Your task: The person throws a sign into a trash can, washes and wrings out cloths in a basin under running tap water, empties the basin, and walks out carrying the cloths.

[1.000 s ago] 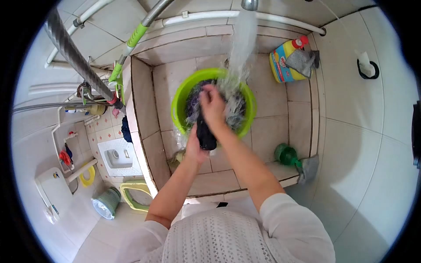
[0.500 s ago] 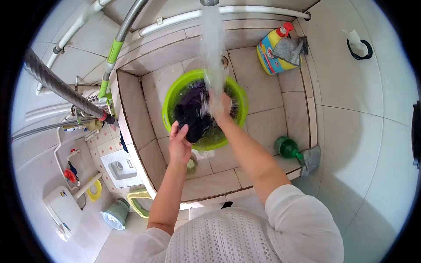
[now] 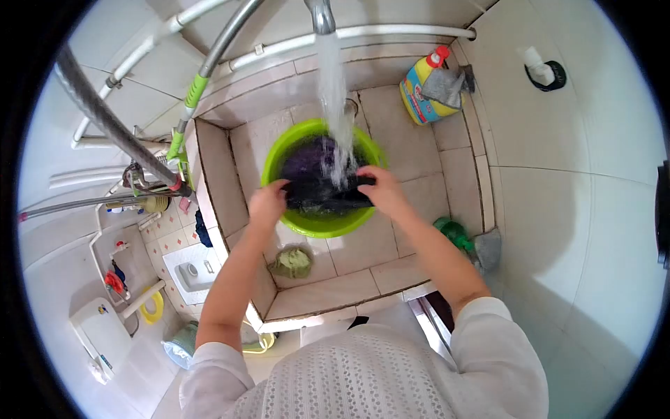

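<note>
A dark wet cloth [image 3: 326, 193] is stretched between my two hands at the near side of a bright green basin [image 3: 314, 227]. My left hand [image 3: 268, 202] grips its left end at the basin's rim. My right hand [image 3: 382, 188] pinches the right end. Water pours from the metal tap [image 3: 321, 17] onto the cloth. More dark purple fabric [image 3: 307, 159] lies in the water behind it. What kind of garment it is, I cannot tell.
The basin stands in a tiled sink [image 3: 363, 255]. A yellow detergent bottle [image 3: 427, 87] with a grey cloth is at the back right. A green plastic piece [image 3: 453, 232] and grey rag [image 3: 487, 250] sit at right; a pale green rag [image 3: 293, 262] lies front left. Mop handles [image 3: 195, 91] lean at left.
My right hand has come out from under the stream to the basin's right side. My left hand has shifted left. The dark cloth is now spread between them.
</note>
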Available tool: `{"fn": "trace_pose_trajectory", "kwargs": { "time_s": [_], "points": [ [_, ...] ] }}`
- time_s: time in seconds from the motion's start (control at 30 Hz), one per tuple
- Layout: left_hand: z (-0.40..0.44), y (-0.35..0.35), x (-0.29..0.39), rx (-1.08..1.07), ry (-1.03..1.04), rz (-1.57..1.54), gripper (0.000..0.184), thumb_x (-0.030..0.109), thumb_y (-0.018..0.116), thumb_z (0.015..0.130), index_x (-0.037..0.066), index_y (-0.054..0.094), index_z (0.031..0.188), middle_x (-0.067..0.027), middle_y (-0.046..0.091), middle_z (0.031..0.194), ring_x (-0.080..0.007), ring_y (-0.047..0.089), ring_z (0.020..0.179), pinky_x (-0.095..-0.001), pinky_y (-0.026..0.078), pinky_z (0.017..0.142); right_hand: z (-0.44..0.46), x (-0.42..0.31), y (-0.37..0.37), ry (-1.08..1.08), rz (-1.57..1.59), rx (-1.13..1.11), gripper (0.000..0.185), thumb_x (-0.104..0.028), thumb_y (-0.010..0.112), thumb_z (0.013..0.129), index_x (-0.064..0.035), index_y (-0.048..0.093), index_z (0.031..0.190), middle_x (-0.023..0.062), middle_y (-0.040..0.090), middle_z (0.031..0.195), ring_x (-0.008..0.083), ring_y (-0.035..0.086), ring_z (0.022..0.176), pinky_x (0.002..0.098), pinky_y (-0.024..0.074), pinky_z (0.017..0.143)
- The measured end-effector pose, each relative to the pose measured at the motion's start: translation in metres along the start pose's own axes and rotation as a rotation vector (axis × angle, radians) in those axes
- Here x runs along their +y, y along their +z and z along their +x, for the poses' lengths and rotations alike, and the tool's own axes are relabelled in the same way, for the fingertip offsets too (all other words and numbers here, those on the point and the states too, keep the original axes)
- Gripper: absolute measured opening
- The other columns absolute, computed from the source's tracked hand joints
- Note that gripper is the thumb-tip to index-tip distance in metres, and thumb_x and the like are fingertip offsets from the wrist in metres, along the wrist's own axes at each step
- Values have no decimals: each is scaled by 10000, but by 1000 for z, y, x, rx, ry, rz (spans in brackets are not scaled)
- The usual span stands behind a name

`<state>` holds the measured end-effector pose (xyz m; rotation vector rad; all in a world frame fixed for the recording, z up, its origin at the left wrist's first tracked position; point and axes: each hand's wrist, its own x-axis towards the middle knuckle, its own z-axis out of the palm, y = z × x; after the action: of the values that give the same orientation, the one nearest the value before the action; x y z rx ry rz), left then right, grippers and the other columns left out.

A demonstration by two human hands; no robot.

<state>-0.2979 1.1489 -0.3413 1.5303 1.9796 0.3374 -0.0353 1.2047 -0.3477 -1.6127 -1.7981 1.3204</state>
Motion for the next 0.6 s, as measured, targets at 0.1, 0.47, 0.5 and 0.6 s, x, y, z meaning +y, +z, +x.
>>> {"fn": "trace_pose_trajectory", "kwargs": {
  "time_s": [0.1, 0.47, 0.5, 0.6],
  "points": [
    [-16, -66, 4, 84, -34, -313, 184, 70, 573, 782, 51, 621, 959, -117, 625, 754, -175, 606, 699, -303, 466, 651, -32, -61, -62, 26, 125, -47, 199, -107, 630, 720, -69, 610, 915, 116, 627, 908, 283, 588, 827, 333, 461, 737],
    [-58, -226, 183, 30, 563, -573, 291, -11, 684, 667, 24, 521, 905, -17, 547, 817, -83, 524, 782, -229, 442, 688, -68, -227, -107, -700, 49, -69, 695, -92, 740, 601, -76, 374, 1191, 149, 412, 1238, 284, 458, 1081, 358, 395, 866],
    [-49, -211, 190, -7, 655, -445, 372, -1, 703, 646, 32, 480, 943, -24, 538, 836, -90, 527, 788, -235, 451, 676, -64, -232, -92, -639, 313, -259, 838, -64, 775, 555, -77, 304, 1248, 142, 359, 1297, 287, 404, 1159, 371, 368, 917],
    [-15, -149, 158, -312, 332, -787, 543, -29, 711, 646, 82, 334, 1022, -48, 452, 933, -107, 491, 810, -242, 431, 694, -27, -206, -59, -492, 18, -91, 590, -155, 678, 704, -105, 387, 1215, 157, 571, 1008, 307, 575, 917, 356, 460, 775]
  ]
}}
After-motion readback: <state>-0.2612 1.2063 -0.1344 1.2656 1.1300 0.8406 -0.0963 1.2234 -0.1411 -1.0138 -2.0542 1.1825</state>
